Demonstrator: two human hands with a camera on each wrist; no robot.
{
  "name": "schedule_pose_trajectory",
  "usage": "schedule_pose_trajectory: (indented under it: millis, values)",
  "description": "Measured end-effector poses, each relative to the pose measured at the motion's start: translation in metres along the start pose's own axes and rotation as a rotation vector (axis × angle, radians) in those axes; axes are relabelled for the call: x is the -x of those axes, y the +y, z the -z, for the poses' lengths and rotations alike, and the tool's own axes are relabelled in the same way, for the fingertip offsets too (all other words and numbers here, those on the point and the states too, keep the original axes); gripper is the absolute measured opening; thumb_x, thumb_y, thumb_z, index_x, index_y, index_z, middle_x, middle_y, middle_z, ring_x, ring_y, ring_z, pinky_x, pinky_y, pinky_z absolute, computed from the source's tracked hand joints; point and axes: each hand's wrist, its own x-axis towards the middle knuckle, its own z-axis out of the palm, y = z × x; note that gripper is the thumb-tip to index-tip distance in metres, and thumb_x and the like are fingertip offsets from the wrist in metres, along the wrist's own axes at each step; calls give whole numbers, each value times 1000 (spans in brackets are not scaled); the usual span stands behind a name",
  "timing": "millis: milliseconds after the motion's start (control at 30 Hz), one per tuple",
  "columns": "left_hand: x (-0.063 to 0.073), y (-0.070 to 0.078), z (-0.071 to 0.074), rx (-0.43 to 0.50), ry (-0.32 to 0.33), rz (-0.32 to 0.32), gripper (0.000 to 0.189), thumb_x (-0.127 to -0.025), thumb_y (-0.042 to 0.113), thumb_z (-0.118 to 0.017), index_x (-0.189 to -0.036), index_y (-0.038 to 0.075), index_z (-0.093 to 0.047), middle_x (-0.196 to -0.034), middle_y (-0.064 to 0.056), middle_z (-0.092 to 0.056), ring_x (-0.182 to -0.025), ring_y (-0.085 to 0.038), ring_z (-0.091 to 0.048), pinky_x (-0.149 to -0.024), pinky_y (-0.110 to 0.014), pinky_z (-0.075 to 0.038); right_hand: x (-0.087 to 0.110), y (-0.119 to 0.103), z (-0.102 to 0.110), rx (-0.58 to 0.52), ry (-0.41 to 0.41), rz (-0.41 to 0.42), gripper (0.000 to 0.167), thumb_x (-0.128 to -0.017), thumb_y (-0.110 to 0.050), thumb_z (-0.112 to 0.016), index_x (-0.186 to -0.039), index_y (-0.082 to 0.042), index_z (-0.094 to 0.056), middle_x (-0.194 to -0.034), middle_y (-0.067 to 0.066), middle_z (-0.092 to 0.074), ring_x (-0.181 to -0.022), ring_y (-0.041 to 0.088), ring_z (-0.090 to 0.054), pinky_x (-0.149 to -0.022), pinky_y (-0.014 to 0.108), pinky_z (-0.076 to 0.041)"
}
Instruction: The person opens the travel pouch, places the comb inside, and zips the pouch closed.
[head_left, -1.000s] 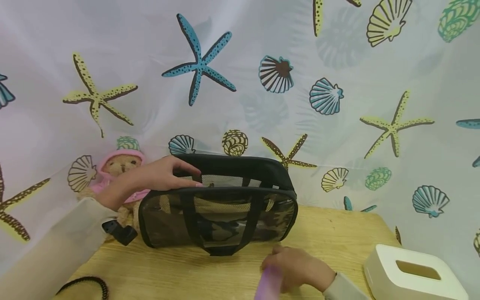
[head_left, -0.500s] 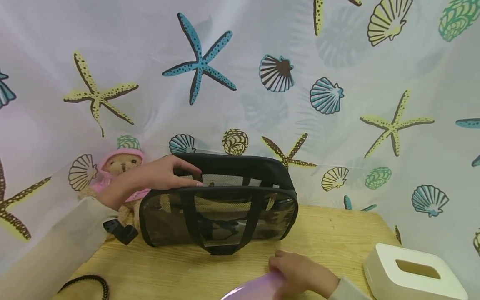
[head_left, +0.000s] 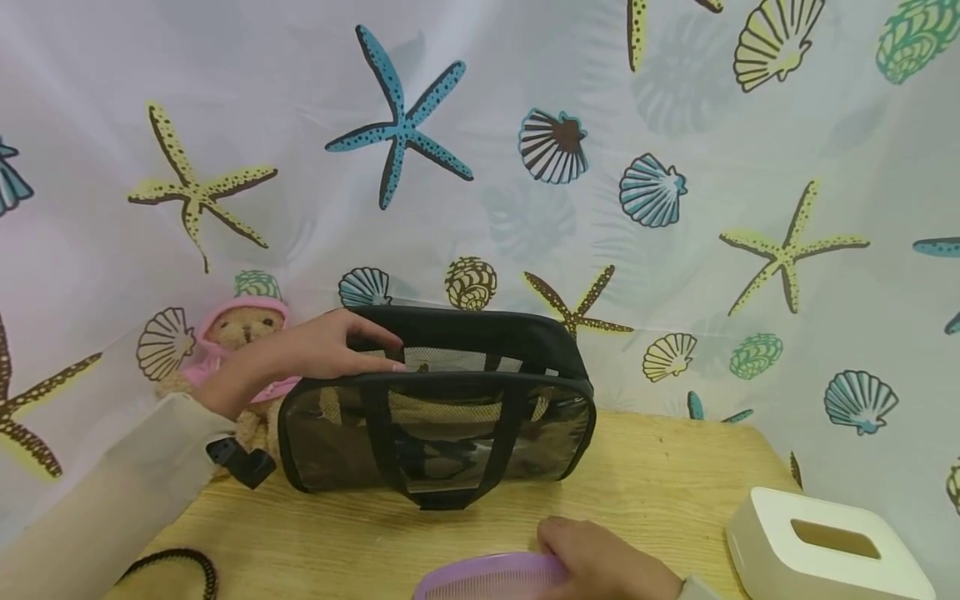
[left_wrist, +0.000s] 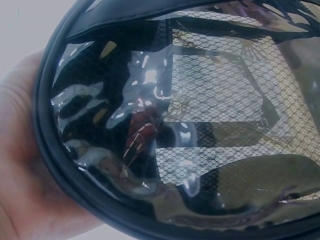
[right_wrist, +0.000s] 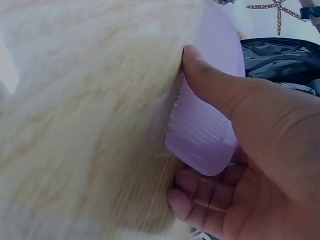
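My left hand (head_left: pixel 318 346) rests at the left end of a black, see-through bag (head_left: pixel 442 433) with a mesh back. Its thumb lies along the front rim and its index finger reaches across the mouth, parted from the thumb. In the left wrist view, part of the hand (left_wrist: pixel 20 150) shows behind the clear end panel (left_wrist: pixel 215 90). At the front of the table, my right hand (head_left: pixel 600 562) holds a purple comb (head_left: pixel 487 575) by one end. The thumb lies across the comb (right_wrist: pixel 212 55) in the right wrist view, fingers curled beneath, teeth toward the wooden tabletop.
A teddy bear (head_left: pixel 243 329) in a pink hood sits behind my left forearm. At the right stands a white tissue box (head_left: pixel 825 542), and a dark braided loop (head_left: pixel 202 567) lies front left. A shell-printed curtain (head_left: pixel 525 225) hangs behind the wooden table (head_left: pixel 660 467).
The purple comb has turned from upright to lying crosswise and now points left, its teeth in view. My right hand has shifted slightly right and down. The left hand and bag stay put.
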Motion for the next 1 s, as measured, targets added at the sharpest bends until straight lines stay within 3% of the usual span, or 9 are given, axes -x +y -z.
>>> schedule_pose_trajectory:
  millis: [100,233,400,567,633,700,867,1000]
  values:
    - [-1,1,1,-4,0,-1,51,-97,42,-71,-137,11,-67,-146,-19,-61,-137,-37,-55,-97,-45,-51,-2,1,1,-4,-7,68,34,-86,-52,-80,-97,-25,-61,-77,-19,-52,-67,-3,-45,-64,18,-42]
    - [-1,3,2,-13,1,-1,51,-97,42,-71,-137,11,-67,-146,-19,-60,-138,-38,-54,-97,-45,-50,-3,1,1,-68,-23,129,32,-92,-47,-76,-111,-24,-64,-85,-21,-61,-71,-7,-51,-68,16,-47]
    - [-2,5,6,-33,12,5,51,-96,44,-71,-136,12,-68,-146,-19,-61,-138,-38,-54,-98,-48,-50,-4,2,5,-178,-22,146,41,-97,-43,-71,-129,-23,-59,-108,-15,-67,-88,-5,-57,-82,19,-51]
    - [-5,8,9,-31,18,-3,51,-96,43,-71,-136,12,-68,-145,-18,-62,-139,-39,-53,-104,-52,-49,-4,4,8,-166,70,187,65,-95,-49,-70,-147,-15,-49,-138,-1,-61,-117,4,-57,-103,31,-50]
    - [-6,9,10,-28,20,-6,51,-96,42,-72,-136,11,-68,-144,-18,-62,-139,-39,-53,-105,-53,-48,-4,5,8,-125,121,199,70,-94,-53,-70,-148,-13,-49,-143,1,-59,-123,7,-55,-107,35,-49]
    - [-6,9,9,-26,22,-6,50,-96,42,-72,-136,11,-68,-144,-18,-62,-138,-39,-54,-105,-53,-49,-4,5,7,-124,151,202,67,-93,-53,-71,-145,-15,-53,-139,-1,-61,-121,7,-56,-105,34,-50]
    - [-2,4,4,-13,3,-22,52,-97,42,-70,-137,10,-66,-145,-18,-62,-141,-41,-51,-107,-56,-48,-2,6,5,-300,124,171,51,-93,-46,-75,-135,-21,-60,-128,-7,-66,-108,-1,-58,-95,25,-51]
    - [-1,0,1,-7,1,-20,53,-97,43,-70,-138,9,-66,-145,-17,-62,-141,-42,-50,-108,-58,-47,-2,6,4,-433,116,159,46,-93,-40,-77,-133,-23,-63,-128,-6,-68,-108,0,-60,-94,23,-50]
